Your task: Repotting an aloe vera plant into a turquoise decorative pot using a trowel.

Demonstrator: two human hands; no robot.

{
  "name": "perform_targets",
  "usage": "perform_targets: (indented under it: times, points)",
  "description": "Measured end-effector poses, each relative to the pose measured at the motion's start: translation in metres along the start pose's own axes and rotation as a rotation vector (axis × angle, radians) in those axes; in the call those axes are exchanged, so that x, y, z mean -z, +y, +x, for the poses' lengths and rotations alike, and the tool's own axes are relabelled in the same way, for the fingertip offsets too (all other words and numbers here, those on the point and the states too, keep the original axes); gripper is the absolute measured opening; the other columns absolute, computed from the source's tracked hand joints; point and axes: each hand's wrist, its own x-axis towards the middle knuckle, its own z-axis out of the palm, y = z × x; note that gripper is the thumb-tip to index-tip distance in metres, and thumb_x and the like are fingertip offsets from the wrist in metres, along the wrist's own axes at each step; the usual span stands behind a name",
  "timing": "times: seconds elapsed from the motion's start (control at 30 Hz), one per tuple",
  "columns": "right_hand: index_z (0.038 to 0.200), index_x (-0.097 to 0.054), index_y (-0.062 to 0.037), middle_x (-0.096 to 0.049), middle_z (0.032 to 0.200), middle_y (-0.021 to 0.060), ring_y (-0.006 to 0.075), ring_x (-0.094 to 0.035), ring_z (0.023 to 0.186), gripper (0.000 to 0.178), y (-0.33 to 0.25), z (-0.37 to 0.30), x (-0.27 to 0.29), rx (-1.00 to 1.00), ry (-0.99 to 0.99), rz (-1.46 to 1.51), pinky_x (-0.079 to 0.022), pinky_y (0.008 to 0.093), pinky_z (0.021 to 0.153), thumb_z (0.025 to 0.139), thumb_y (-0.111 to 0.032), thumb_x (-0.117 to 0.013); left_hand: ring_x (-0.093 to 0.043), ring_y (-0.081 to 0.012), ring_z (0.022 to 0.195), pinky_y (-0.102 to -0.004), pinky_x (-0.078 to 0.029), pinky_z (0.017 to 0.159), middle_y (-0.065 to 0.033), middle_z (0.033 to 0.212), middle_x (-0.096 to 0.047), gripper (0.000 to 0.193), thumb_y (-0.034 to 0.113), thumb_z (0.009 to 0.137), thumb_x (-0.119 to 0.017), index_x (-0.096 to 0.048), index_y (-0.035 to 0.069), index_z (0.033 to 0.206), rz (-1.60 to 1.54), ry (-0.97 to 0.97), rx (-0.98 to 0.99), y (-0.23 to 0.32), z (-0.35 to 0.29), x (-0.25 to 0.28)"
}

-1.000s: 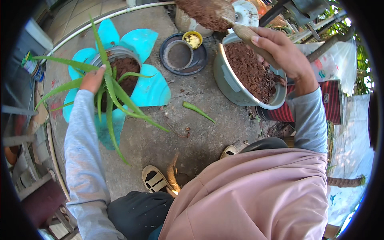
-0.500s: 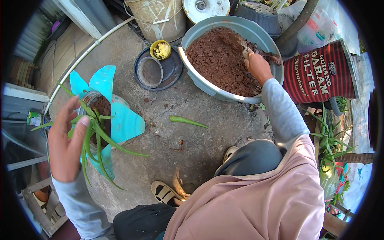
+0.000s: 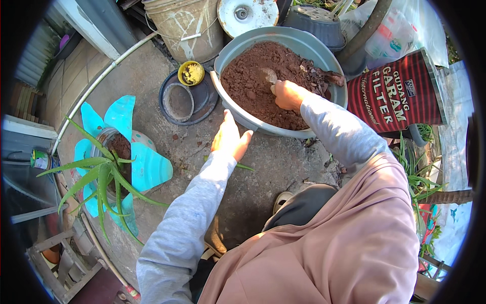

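The person is wearing a light grey long-sleeved top, its cuffs reaching the wrists of the bare left hand [image 3: 230, 139] and right hand [image 3: 287, 95]. A loose dusty-pink cloth is draping over the chest, and dark trousers are showing beneath it.

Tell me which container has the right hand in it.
The grey basin of brown soil: the right hand digs in it. The cut turquoise pot holds a plant; the bucket stands untouched.
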Motion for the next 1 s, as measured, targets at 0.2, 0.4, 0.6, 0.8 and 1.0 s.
perform_targets:
  times: [0.2,0.4,0.6,0.8,1.0]
  points:
    - [0.095,-0.053,0.0076,-0.060,0.092,0.0228,0.0342,-0.060,0.088,0.024,0.017,-0.063,0.029,0.227,-0.258,0.096,-0.050,0.0387,0.072,0.078,-0.009,-0.048,-0.035,-0.0326,0.124,-0.0340,-0.029,0.102,-0.0282,0.133,-0.032,0.085,0.033,0.077,-0.062,-0.015,-0.009,0.134,-0.084,0.097,-0.054,0.004,0.006,-0.021]
    - [0.096,-0.049,0.0003,-0.059,0.081,0.0211,0.0363,-0.059,0.078,0.030,0.038,-0.100,0.039,0.406,0.099,0.185,-0.046,0.0435,0.067,0.077,-0.022,-0.058,-0.061,-0.0292,0.089,-0.0350,-0.053,0.069,-0.0267,0.111,-0.052,0.080,0.029,0.080,-0.060,-0.014,-0.007,0.135,-0.448,0.292,0.176,-0.013,0.048,-0.016]
    - [0.088,-0.054,0.0016,-0.061,0.083,0.0212,0.0364,-0.060,0.080,0.018,0.071,-0.044,0.025,0.120,0.417,0.128,-0.047,0.0435,0.072,0.075,-0.011,-0.055,-0.063,-0.0232,0.073,-0.0291,-0.054,0.048,-0.0199,0.096,-0.057,0.071,0.024,0.079,-0.061,-0.021,-0.005,0.131,-0.537,0.175,0.189,0.015,0.046,-0.014]
    - [0.083,-0.063,0.0029,-0.062,0.089,0.0233,0.0350,-0.062,0.082,0.020,0.041,0.000,0.041,-0.112,0.257,-0.079,-0.050,0.0382,0.071,0.077,-0.004,-0.045,-0.063,-0.0264,0.078,-0.0326,-0.054,0.056,-0.0223,0.098,-0.057,0.068,0.024,0.080,-0.059,-0.023,-0.006,0.130,-0.351,0.256,0.172,-0.004,0.046,-0.022]
    - [0.098,-0.068,-0.0133,-0.066,0.097,0.0054,0.0198,-0.062,0.086,0.019,0.030,0.038,0.055,0.313,-0.524,-0.924,-0.050,0.0338,0.070,0.083,-0.019,-0.056,-0.057,-0.0380,0.096,-0.0395,-0.043,0.083,-0.0285,0.103,-0.055,0.073,0.030,0.080,-0.057,-0.017,-0.006,0.129,-0.310,0.246,0.243,0.032,0.046,-0.013]
